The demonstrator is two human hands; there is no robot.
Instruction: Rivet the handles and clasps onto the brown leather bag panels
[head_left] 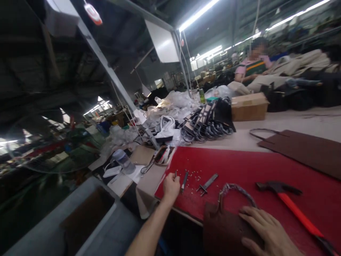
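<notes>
The left hand [171, 186] pinches a small metal pin [176, 174] above the red mat [239, 167] (fingers closed on it). The right hand [266, 231], fingers spread, lies flat on the brown leather bag [223, 227] at the counter's [293, 121] near edge.

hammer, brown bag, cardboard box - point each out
hammer [294, 209], head view, on its red handle
brown bag [222, 229], head view, on its front panel
cardboard box [249, 111], head view, on its front side
</notes>
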